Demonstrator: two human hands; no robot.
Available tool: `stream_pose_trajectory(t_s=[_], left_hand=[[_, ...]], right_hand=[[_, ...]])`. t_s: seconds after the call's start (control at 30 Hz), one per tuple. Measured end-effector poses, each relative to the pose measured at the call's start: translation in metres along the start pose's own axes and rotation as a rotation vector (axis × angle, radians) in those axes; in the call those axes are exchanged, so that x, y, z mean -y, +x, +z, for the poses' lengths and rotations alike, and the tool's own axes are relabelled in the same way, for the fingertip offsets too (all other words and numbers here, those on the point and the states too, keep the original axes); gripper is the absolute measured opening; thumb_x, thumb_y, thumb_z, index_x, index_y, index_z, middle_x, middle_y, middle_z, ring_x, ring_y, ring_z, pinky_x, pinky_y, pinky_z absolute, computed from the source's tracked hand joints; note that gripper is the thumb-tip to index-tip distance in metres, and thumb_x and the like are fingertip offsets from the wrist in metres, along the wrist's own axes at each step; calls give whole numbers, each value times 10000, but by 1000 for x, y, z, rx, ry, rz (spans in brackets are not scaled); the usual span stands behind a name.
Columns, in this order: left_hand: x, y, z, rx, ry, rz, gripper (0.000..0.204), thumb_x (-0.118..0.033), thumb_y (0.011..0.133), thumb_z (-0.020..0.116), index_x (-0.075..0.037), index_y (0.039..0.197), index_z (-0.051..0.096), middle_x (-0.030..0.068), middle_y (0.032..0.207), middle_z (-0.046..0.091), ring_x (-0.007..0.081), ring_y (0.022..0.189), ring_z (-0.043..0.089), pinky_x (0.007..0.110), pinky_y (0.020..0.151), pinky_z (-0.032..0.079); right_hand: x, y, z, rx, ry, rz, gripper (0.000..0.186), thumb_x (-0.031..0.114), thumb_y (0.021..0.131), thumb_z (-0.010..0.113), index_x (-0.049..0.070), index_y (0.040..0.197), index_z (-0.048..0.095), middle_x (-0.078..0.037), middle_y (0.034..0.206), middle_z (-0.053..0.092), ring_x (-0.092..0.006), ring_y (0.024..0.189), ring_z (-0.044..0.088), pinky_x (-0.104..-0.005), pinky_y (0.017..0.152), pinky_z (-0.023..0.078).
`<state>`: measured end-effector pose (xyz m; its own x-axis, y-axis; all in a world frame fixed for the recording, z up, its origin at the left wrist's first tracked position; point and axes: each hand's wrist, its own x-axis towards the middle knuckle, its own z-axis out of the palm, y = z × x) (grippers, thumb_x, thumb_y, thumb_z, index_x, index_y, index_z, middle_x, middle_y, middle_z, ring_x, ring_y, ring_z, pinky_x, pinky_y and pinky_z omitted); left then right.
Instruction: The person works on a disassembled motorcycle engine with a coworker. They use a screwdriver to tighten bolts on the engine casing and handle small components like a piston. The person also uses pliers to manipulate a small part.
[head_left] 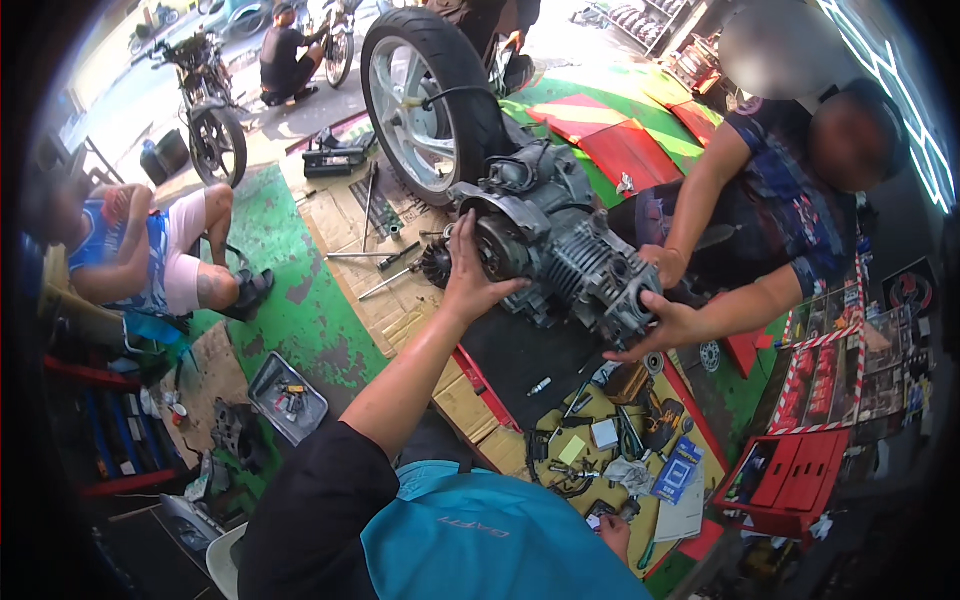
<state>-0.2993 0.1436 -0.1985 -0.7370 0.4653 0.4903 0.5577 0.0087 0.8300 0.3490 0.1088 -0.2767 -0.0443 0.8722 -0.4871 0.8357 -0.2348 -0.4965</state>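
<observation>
A grey scooter engine [540, 240] with a finned cylinder lies tilted beside the rear wheel [415, 110]. My left hand [475, 275] grips its round side housing, thumb apart from the long fingers. A black fan-like part [436, 265] sits just left of these fingers. Opposite me, a co-worker's two hands [668, 315] hold the cylinder end. My right hand [614, 537] is low among the tools, partly hidden by teal cloth [480, 540]. Its fingers are bent around something small that I cannot make out. A small black part [629, 509] is beside it.
Tools and a blue packet [679, 470] cover the yellowish board at right. A spark plug [539, 385] lies on the black mat [510, 350]. A grey tray [288, 400] holds small parts. A red tool chest [785, 480] stands right; a seated person [150, 240] is left.
</observation>
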Motion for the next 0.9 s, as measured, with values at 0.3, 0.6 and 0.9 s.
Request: stream_pose_trajectory(t_s=[0.3,0.6,0.9], left_hand=[[30,4,19,-94,-104,131,1301,-395,465,982,-57,1532,319,197,1435,387,418,1326,410,509,1133,378],[46,13,25,-174,-200,174,1224,-407,467,973,-67,1482,381,189,1390,427,418,1281,440,531,1076,386],[44,10,25,-113,-166,143,1192,-487,508,968,-60,1461,393,185,1397,411,401,1305,425,529,1092,375]], right_hand=[[77,-3,-4,133,-87,121,256,152,969,655,-79,1071,700,-134,842,738,-172,679,712,-298,554,550],[156,13,19,200,-124,114,283,178,995,649,-65,1134,690,-107,870,728,-154,716,697,-286,611,542],[181,14,58,194,-128,75,343,252,989,671,-35,1174,696,-82,810,724,-128,650,648,-272,604,516]])
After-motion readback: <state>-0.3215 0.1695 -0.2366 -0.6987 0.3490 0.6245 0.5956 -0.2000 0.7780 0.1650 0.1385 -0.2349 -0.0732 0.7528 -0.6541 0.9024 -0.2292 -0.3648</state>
